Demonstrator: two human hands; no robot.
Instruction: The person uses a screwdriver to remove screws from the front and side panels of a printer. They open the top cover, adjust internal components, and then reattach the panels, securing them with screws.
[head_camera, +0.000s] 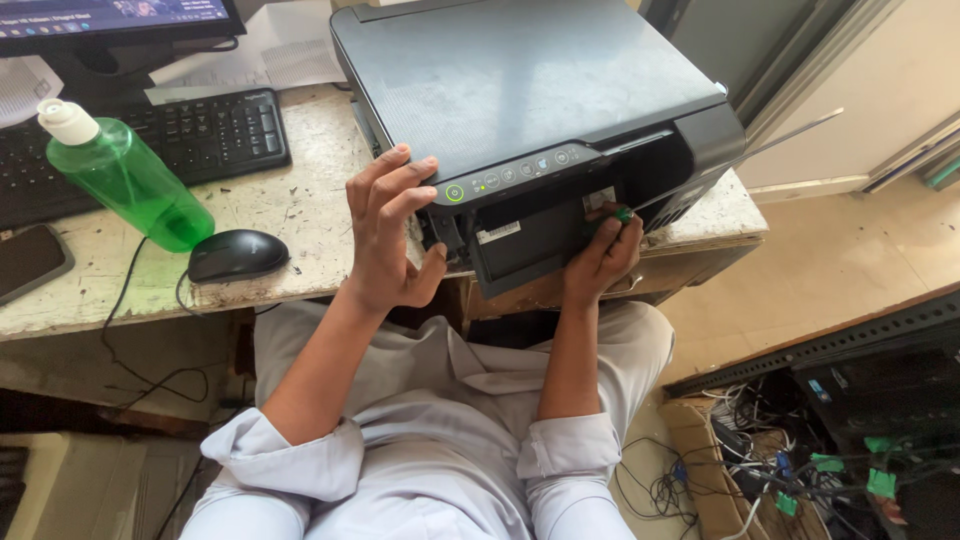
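Black printer (530, 110) sits on the worktop (290, 215) right ahead; left hand (390, 235) spread open against its front corner, right hand (603, 255) pinching a screwdriver (700, 172) at the front panel.

head view, looking steeply down, close over desk (300, 215) edge

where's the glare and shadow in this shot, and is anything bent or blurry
Head view: daylight washes out the floor at right and puts a dull sheen on the printer lid; the left hand and right hand are sharp; the recess under the panel is dark; desk edges bow with wide-angle distortion.
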